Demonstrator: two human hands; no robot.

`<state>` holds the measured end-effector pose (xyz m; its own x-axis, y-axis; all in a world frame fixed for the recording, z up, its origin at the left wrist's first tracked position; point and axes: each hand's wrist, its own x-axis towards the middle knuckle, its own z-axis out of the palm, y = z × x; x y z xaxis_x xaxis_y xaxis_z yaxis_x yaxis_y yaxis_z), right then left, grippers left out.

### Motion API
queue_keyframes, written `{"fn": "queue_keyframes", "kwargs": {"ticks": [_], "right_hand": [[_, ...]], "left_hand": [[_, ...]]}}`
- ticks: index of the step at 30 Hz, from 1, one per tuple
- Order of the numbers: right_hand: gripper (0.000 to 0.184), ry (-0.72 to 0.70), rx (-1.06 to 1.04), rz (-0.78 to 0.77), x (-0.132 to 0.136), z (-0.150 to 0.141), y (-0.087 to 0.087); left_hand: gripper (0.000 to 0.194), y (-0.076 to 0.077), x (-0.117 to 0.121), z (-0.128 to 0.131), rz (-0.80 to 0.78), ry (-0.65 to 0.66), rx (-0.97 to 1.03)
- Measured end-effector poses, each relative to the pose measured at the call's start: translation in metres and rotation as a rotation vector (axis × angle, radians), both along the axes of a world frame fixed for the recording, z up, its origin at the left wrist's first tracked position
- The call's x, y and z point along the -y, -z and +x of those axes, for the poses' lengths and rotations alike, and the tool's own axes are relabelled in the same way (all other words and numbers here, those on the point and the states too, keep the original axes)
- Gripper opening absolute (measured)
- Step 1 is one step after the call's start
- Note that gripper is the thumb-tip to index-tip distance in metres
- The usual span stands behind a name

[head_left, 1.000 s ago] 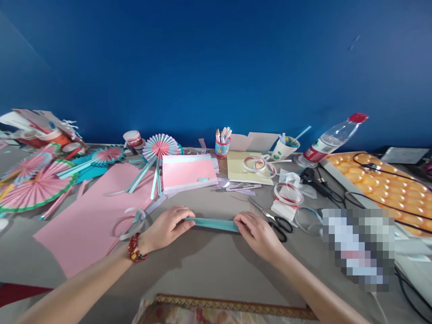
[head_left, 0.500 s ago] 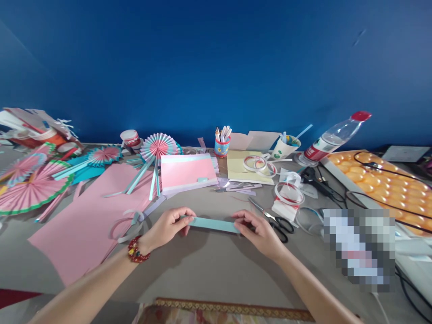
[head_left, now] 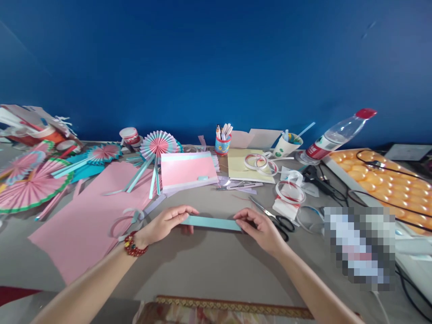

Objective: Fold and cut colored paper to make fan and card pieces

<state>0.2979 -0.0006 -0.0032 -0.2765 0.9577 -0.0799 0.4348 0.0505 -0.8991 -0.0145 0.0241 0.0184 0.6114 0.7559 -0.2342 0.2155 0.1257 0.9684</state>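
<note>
A light blue paper strip [head_left: 213, 222] stretches level between my two hands, just above the grey table. My left hand [head_left: 168, 223], with a red bead bracelet at the wrist, pinches the strip's left end between thumb and fingers. At the other end, my right hand [head_left: 257, 228] grips the strip between thumb and bent fingers. Black-handled scissors [head_left: 275, 218] lie right beside my right hand, their handles partly behind it. Beyond the strip is a pink sheet with pale borders [head_left: 189, 170]. Large pink paper sheets [head_left: 87, 220] spread out to the left.
Folded paper fans [head_left: 158, 146] stand and lie at the left. Along the back are a pen cup [head_left: 222, 144], a paper cup [head_left: 285, 146] and a tilted plastic bottle [head_left: 337, 137]. Tape rolls [head_left: 290, 192], a utility knife [head_left: 245, 186] and black cables [head_left: 388, 198] lie to the right.
My left hand has slid slightly left along the strip and its fingers lie flatter, so more of the strip's left part shows. My right hand keeps its hold with little movement.
</note>
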Motion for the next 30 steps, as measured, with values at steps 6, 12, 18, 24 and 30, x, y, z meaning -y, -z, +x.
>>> {"fn": "queue_keyframes", "kwargs": {"ticks": [6,12,18,24,30], "right_hand": [[0.023,-0.004,-0.003,0.009,0.0,0.001,0.001],[0.022,-0.011,0.022,0.029,0.0,0.002,0.001],[0.018,-0.038,0.148,0.116,0.0,0.0,0.001],[0.016,-0.056,0.209,0.237,-0.001,0.0,0.007],[0.019,-0.062,0.228,0.302,0.0,0.0,0.008]], "left_hand": [[0.036,0.005,-0.001,-0.003,-0.012,0.022,0.001],[0.037,0.008,-0.001,-0.003,-0.016,-0.002,0.001],[0.043,0.003,-0.001,-0.004,-0.062,-0.012,0.059],[0.041,0.008,-0.002,-0.003,-0.038,0.014,0.022],[0.034,0.012,-0.001,0.0,0.077,-0.001,-0.077]]}}
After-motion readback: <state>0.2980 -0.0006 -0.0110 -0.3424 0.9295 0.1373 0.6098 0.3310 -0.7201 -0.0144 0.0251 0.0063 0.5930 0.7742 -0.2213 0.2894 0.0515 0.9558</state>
